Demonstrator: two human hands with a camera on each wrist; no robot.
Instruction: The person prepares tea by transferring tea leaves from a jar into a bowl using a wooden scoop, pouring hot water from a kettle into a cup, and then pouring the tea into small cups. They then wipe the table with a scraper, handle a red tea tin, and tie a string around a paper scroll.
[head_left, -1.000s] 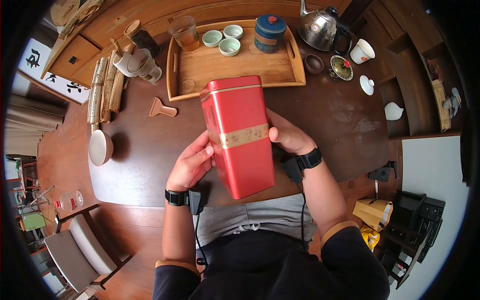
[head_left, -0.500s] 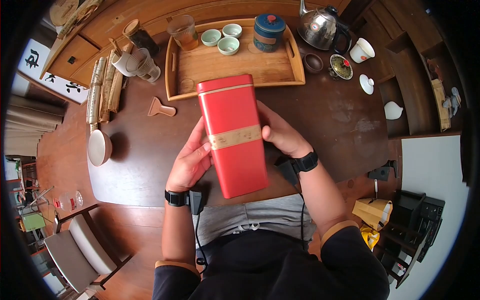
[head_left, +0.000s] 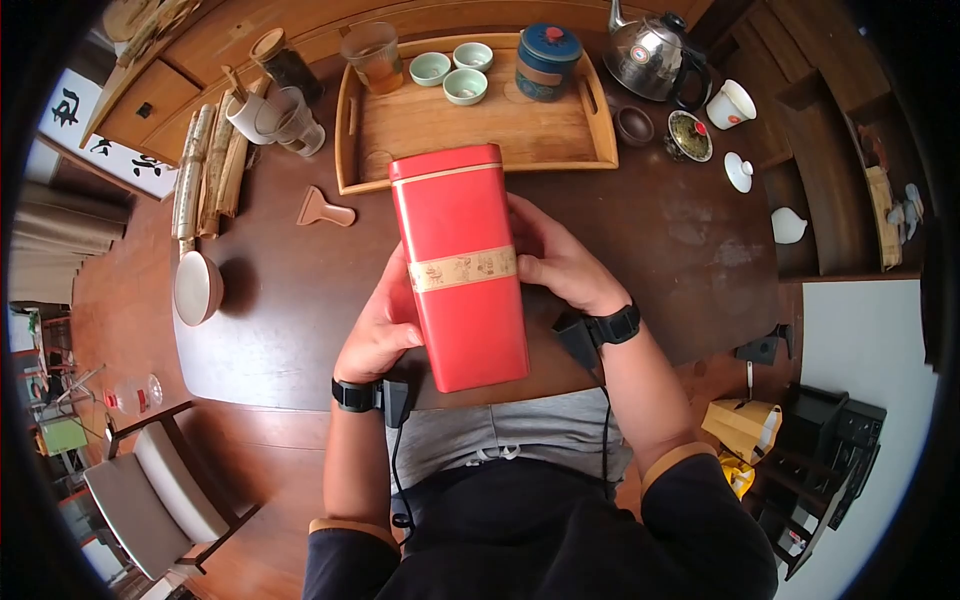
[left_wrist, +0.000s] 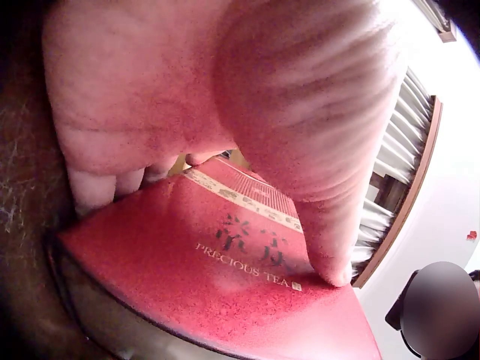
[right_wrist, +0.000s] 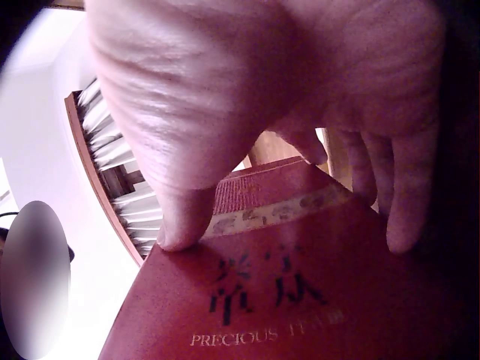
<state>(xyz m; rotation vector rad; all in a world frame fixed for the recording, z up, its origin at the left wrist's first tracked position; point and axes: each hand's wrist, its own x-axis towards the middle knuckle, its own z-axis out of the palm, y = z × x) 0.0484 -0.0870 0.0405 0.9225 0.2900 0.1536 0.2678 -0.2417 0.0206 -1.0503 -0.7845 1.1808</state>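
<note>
A tall red tea tin (head_left: 468,335) with a gold patterned band round its middle is held up between both hands over the near part of the table. My left hand (head_left: 383,325) grips its left edge, thumb tip below the band. From the other side my right hand (head_left: 565,268) grips it, thumb beside the band's right end. In the left wrist view, the tin's side (left_wrist: 202,262) carries dark characters and the words PRECIOUS TEA. The right wrist view has the same lettering on the tin (right_wrist: 262,300), with the thumb and fingers on opposite edges.
Behind the tin lies a wooden tray (head_left: 480,130) with green cups (head_left: 465,86), a glass of tea (head_left: 372,62) and a blue canister (head_left: 547,65). A steel kettle (head_left: 650,58) stands at right. Bamboo scrolls (head_left: 200,180), a bowl (head_left: 198,288) and a brown scraper-shaped tool (head_left: 325,210) are at left.
The tin has turned, so its lettered left side has dropped out of the head view, and it has shifted left. My left thumb has slid down below the band.
</note>
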